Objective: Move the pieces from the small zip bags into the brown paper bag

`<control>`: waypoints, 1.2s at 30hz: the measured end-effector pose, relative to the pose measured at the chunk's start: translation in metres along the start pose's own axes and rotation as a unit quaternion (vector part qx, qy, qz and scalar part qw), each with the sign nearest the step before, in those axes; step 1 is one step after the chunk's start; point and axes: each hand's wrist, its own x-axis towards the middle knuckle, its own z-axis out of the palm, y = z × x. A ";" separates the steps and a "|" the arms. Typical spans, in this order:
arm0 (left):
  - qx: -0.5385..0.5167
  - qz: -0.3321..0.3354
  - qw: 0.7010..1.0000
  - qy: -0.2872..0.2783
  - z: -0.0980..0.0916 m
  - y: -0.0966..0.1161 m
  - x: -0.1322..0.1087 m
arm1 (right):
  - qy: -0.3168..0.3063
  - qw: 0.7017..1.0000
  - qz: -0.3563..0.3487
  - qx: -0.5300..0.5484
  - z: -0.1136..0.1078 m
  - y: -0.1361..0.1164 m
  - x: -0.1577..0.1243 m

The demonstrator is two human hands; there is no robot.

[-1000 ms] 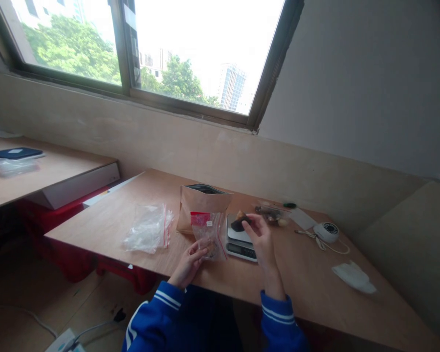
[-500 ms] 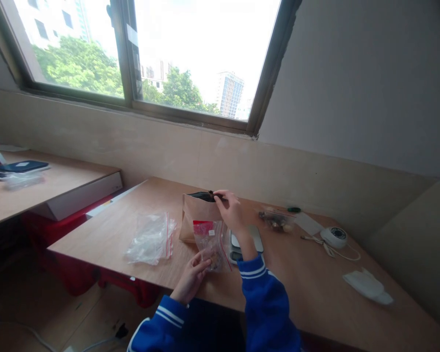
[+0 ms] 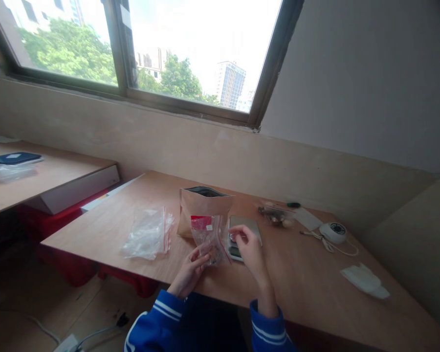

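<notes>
My left hand (image 3: 191, 268) holds a small clear zip bag (image 3: 208, 237) with a red top strip and some brownish bits inside, upright on the wooden table (image 3: 308, 274). My right hand (image 3: 248, 248) hovers over the near end of a small digital scale (image 3: 242, 234), fingers loosely curled with nothing in them. An open brown paper pouch (image 3: 202, 211) stands just behind the zip bag.
A pile of empty clear zip bags (image 3: 148, 233) lies to the left. A clear bag of dark pieces (image 3: 275, 215), a white round device with cord (image 3: 333, 232) and a white tissue (image 3: 364, 281) lie to the right. A second table (image 3: 51, 176) stands at left.
My right hand lifted a dark piece from the scale, reached to the brown pouch's mouth, then came back over the scale without it. The scale's plate is now bare.
</notes>
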 end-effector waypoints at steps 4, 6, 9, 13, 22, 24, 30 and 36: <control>-0.005 0.002 1.000 0.016 -0.001 0.000 0.000 | -0.120 0.990 0.072 0.008 0.010 0.024 -0.012; -0.006 0.003 1.000 0.008 -0.001 0.000 0.000 | -0.155 0.984 0.087 0.022 0.014 0.031 -0.015; -0.009 0.003 1.000 0.001 0.001 0.001 -0.001 | -0.181 0.978 0.089 0.049 0.018 0.039 -0.018; -0.006 0.004 1.000 0.008 0.001 0.002 -0.001 | -0.158 0.983 0.077 0.043 0.021 0.041 -0.019; 0.002 0.021 1.000 0.007 -0.005 -0.002 0.000 | -0.106 0.992 0.064 0.034 0.031 0.028 -0.026; -0.001 0.015 1.000 0.016 -0.003 -0.002 0.000 | -0.085 0.994 0.061 0.017 0.026 0.024 -0.027; 0.000 -0.018 0.999 0.039 0.000 0.001 0.000 | 0.083 0.996 -0.017 -0.034 -0.007 -0.027 -0.009; -0.003 -0.019 0.999 0.041 -0.002 0.001 0.001 | 0.112 0.973 -0.198 -0.044 0.015 -0.076 0.046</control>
